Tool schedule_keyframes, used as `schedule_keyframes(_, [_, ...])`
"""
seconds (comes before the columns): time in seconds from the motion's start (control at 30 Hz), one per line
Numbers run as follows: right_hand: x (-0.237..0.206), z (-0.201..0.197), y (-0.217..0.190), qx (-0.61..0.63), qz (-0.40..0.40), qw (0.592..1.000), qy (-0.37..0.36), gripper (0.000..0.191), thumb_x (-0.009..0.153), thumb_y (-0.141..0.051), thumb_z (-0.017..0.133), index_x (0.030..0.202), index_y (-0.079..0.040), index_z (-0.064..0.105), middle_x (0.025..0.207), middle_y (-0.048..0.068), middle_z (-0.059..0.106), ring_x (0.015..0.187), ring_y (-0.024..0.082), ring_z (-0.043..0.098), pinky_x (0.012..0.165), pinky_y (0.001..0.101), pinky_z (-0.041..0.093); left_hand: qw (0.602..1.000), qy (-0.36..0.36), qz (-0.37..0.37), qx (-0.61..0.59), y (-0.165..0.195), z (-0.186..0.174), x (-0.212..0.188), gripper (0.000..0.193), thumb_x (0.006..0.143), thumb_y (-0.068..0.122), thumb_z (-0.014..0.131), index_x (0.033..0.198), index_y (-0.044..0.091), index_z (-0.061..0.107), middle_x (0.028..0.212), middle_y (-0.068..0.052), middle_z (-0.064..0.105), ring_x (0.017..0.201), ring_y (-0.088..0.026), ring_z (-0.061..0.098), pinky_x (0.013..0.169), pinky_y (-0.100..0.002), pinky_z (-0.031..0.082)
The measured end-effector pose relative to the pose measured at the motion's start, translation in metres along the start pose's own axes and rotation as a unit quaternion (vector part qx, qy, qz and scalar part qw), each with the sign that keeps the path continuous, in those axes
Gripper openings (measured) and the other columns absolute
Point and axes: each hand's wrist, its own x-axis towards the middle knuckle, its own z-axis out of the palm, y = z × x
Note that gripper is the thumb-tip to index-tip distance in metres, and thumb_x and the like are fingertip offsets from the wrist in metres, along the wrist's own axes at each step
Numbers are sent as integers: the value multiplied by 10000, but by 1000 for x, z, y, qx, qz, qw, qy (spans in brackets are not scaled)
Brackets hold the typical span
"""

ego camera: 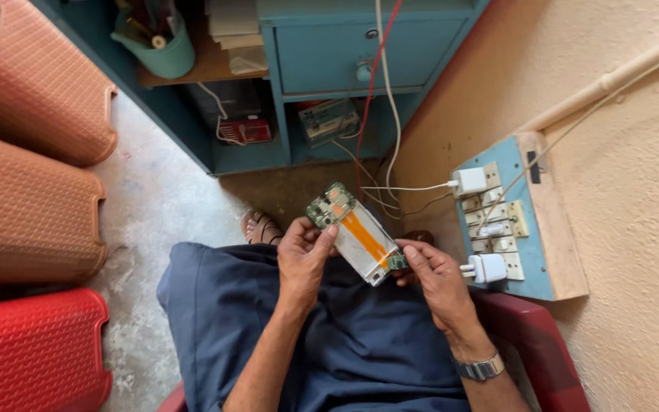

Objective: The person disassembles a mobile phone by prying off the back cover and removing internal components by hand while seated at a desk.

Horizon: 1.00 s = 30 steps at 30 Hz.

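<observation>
Gripping flat opened phone (pixel 358 233) with orange ribbon strip: left hand (pixel 304 255), right hand (pixel 435 271), fingers closed on edges.

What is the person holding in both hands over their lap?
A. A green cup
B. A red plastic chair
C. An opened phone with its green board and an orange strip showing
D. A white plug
C: the left hand and right hand grip the ends of an opened phone, its green circuit board and orange strip bare, while the white plugs sit in the wall switchboard.
</observation>
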Motion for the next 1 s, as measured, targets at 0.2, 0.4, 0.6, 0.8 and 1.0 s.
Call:
schedule_keyframes(0.2, [0,-4,-1,22,-6,1000,1,330,995,-201,633,1240,2,719,935,30,739,751,84,641,677,243,540,1000,-15,-16,10,6,2,-6,269,920,79,741,1146,1,616,976,-51,710,821,-97,656,735,-238,565])
schedule_keyframes(0.4, [5,-9,-5,3,-28,1000,3,320,1008,-224,631,1223,-17,745,921,5,730,731,59,603,670,213,518,996,-49,-52,46,31,3,-3,527,801,80,774,1277,76,549,1073,-32,693,948,-94,676,832,-253,583])
schedule_keyframes(0.6, [10,-12,-21,-150,-48,987,36,307,971,-224,649,1193,-40,756,918,-8,735,713,52,612,623,207,527,978,-114,-111,131,47,-8,11,404,904,151,742,1275,13,659,1039,-32,715,933,-100,646,833,-251,538])
schedule_keyframes(0.8, [5,-13,-23,-160,-126,977,66,348,902,-92,745,1238,-12,702,1012,36,716,881,69,663,777,220,573,974,-134,-145,115,40,-13,17,370,922,151,718,1249,-9,653,1026,-36,726,920,-96,659,826,-253,554])
schedule_keyframes(1.0, [-7,-4,-38,-175,-162,965,107,332,900,-53,737,1229,-27,705,1061,33,715,918,84,673,790,223,561,967,-142,-165,134,39,-15,15,422,910,107,710,1307,0,611,964,-52,716,845,-91,646,762,-236,543])
